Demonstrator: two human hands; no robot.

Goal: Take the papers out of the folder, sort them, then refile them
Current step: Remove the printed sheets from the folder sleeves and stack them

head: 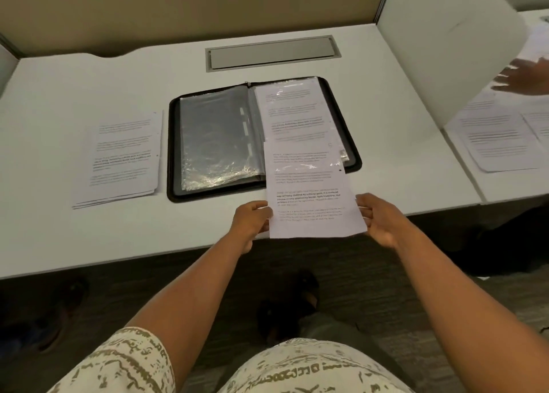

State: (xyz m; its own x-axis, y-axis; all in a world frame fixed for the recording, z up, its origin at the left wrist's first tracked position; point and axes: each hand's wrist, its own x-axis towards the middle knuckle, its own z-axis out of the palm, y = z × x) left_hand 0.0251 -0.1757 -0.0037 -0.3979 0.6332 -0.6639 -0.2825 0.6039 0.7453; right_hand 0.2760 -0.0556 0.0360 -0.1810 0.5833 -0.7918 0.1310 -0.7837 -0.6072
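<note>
Left hand (252, 218) pinching the left edge of a printed sheet (312, 196), right hand (377, 218) curled on its right edge. Sheet's far end tucked in a clear sleeve on the right page of the open black folder (264, 137), just beyond both hands. Stack of papers (121, 158) on the desk (59, 95), left of the left hand, beside the folder.
</note>
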